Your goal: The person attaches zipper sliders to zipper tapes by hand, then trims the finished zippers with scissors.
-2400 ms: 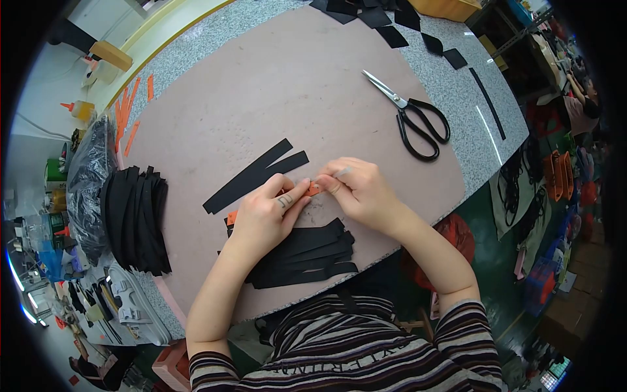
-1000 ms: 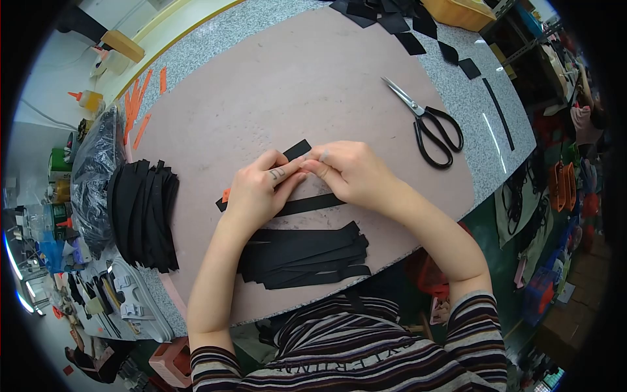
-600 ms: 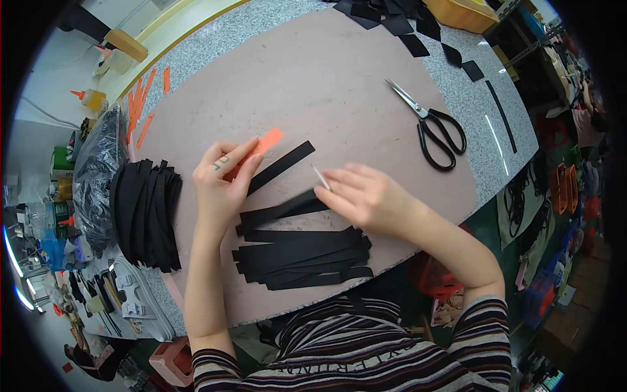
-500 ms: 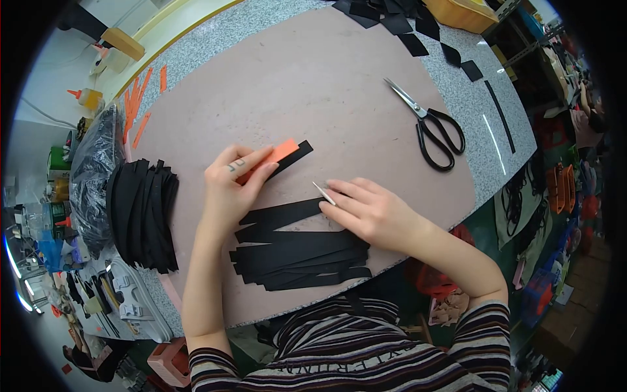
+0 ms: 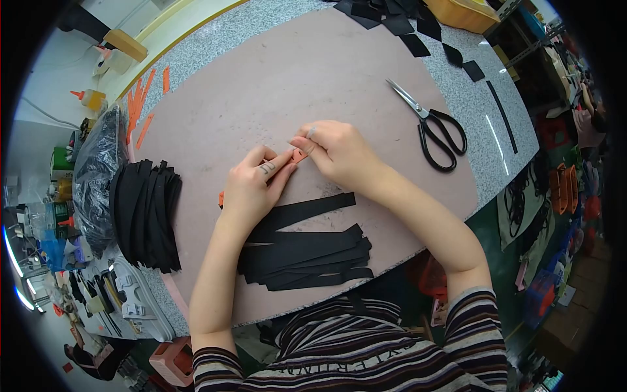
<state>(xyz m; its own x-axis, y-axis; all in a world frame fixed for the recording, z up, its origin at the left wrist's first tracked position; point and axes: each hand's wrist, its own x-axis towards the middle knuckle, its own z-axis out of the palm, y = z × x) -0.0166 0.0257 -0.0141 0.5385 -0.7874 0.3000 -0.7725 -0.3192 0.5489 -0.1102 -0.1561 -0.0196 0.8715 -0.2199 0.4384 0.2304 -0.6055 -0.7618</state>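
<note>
My left hand (image 5: 256, 183) is closed on an orange strip (image 5: 299, 155); one end shows at its fingertips and the other behind the wrist. The black strip held with it is mostly hidden. Pinched shut over the strip's right end, my right hand (image 5: 339, 150) has a thin white pointed stick (image 5: 312, 131) in its fingers, mostly covered. Below both hands lie several black strips (image 5: 307, 256), overlapping in a loose pile, with a separate one (image 5: 320, 208) above them. Scissors (image 5: 428, 124) with black handles rest to the right, blades apart.
A bundle of black strips (image 5: 145, 215) lies at the left beside a black plastic bag (image 5: 98, 176). Several orange strips (image 5: 137, 98) are at the upper left. Black diamond-shaped pieces (image 5: 415, 45) and a yellow tray (image 5: 467, 14) sit at the top right.
My right hand has moved up and left to the end of the orange strip. My left hand has shifted slightly right and down, and the strip now passes lengthwise through it.
</note>
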